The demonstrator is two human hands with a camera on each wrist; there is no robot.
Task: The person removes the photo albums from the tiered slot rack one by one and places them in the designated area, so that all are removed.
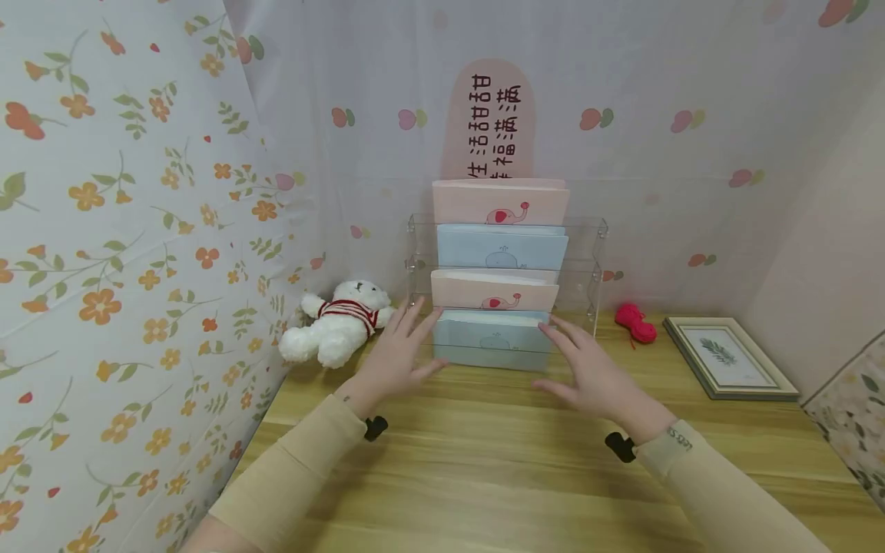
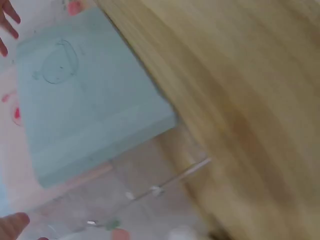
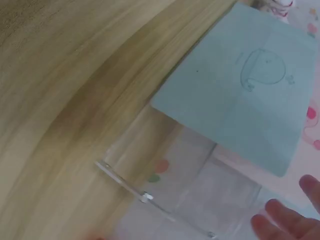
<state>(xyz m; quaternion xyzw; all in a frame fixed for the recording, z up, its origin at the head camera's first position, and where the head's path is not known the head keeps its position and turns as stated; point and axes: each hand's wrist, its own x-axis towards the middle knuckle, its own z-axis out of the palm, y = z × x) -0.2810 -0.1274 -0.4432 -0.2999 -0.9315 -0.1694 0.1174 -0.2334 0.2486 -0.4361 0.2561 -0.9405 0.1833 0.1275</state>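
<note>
A clear acrylic rack (image 1: pixel 584 269) stands against the back wall, holding pale folders or booklets one above another. The lowest is light blue with a whale drawing (image 1: pixel 494 357); above it come a pink elephant one (image 1: pixel 456 293), another blue one (image 1: pixel 459 250) and a pink one (image 1: pixel 462 206) on top. My left hand (image 1: pixel 397 349) is by the rack's lower left front, fingers spread. On the opposite side my right hand (image 1: pixel 588 372) reaches toward it, fingers extended too. Neither holds anything; whether fingertips touch the rack I cannot tell. The lowest blue folder (image 2: pixel 95 110) fills much of the left wrist view.
To the left of the rack lies a white teddy bear (image 1: pixel 339 322) in a red-striped top. On the right are a bundle of hot-pink yarn (image 1: pixel 636 324) and a framed leaf picture (image 1: pixel 729 357). Patterned cloth (image 1: pixel 138 230) hangs along the left side of the wooden table (image 1: pixel 470 476).
</note>
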